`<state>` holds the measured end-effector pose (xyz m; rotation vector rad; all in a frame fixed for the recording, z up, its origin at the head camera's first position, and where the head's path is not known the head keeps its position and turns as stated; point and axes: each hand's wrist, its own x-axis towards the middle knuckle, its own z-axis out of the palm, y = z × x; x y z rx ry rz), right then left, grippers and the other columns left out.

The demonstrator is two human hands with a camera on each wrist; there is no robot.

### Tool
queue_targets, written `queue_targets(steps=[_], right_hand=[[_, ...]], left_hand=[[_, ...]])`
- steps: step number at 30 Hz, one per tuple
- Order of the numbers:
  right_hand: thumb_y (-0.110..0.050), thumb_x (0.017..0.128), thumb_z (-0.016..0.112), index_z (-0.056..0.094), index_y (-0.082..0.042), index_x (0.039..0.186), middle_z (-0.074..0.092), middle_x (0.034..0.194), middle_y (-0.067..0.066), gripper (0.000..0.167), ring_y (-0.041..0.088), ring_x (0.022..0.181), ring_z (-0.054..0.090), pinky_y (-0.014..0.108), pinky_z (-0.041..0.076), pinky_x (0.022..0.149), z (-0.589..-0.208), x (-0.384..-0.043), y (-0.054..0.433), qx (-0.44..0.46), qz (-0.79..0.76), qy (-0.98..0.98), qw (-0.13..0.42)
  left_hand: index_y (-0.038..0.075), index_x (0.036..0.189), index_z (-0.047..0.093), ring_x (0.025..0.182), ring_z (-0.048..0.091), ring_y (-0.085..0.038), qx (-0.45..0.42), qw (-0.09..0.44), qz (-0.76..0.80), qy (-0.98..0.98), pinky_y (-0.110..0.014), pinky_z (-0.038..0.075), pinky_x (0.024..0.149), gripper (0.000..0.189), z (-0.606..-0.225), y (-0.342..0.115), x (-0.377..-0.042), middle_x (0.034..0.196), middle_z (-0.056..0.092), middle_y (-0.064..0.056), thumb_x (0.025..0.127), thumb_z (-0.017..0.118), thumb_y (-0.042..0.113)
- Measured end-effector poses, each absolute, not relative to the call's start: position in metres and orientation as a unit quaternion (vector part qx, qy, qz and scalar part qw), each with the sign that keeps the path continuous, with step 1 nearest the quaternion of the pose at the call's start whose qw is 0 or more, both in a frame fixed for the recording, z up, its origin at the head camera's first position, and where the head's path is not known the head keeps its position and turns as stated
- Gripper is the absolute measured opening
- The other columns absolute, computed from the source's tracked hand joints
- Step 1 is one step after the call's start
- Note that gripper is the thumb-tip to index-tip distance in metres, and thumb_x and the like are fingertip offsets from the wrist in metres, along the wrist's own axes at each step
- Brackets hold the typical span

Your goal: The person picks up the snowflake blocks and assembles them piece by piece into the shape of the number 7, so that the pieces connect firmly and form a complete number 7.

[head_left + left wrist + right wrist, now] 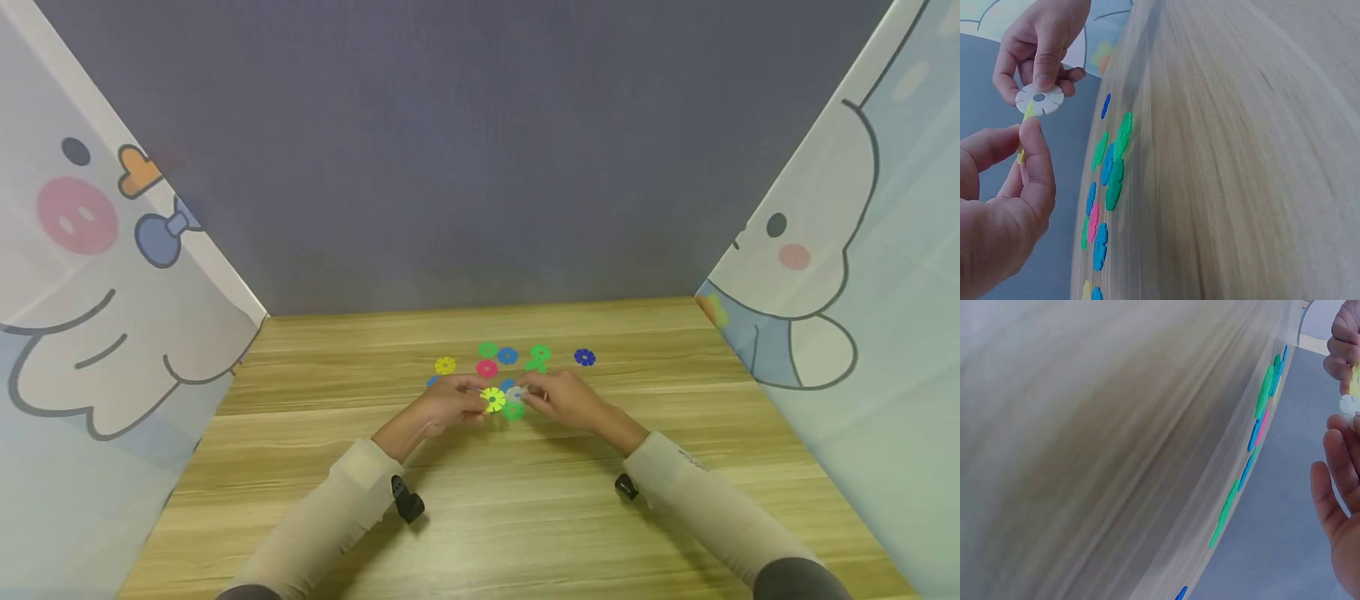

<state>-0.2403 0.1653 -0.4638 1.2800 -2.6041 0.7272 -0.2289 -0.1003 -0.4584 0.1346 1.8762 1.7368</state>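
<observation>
Between the thumb and fingers of my left hand point(450, 400) is a yellow notched disc point(492, 400), a flat flower-shaped piece with a hole in its middle. My right hand point(566, 398) pinches a white notched disc point(1040, 100) of the same kind. Both discs are held above the table, the yellow one edge-on to the white one in the left wrist view. They meet at their rims there; how deep the slots engage, I cannot tell. In the right wrist view the white disc point(1349, 407) is partly cut off by the frame edge.
Several loose notched discs lie on the wooden table point(495, 525) beyond and under the hands: a pink disc point(487, 368), a yellow disc point(445, 365), a dark blue disc point(585, 357), plus green and lighter blue ones. A grey panel point(480, 167) rises behind, with cartoon-printed side walls.
</observation>
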Motion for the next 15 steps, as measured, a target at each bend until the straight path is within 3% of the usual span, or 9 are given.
queue_targets(steps=[10,15], right_hand=[[-0.013,0.097,0.069,0.070,-0.010,0.114,0.073,0.076,-0.002,0.017,-0.005,0.057,0.052,0.012,0.049,0.056,-0.4664,-0.2412,0.1643,0.440,0.251,-0.857,0.096],[-0.012,0.097,0.069,0.072,-0.010,0.112,0.065,0.067,-0.005,0.016,-0.006,0.054,0.041,0.012,0.042,0.052,-0.4636,-0.2392,0.1614,0.440,0.241,-0.860,0.098]], left_hand=[[-0.001,0.143,0.052,0.088,0.070,-0.018,0.046,0.281,0.654,0.700,-0.027,0.061,0.088,0.050,-0.4597,-0.0972,-0.2299,0.098,0.065,-0.006,0.095,0.066,0.002],[0.000,0.137,0.058,0.086,0.069,-0.017,0.049,0.278,0.651,0.704,-0.025,0.060,0.086,0.043,-0.4609,-0.0940,-0.2308,0.096,0.065,-0.005,0.094,0.067,0.003]])
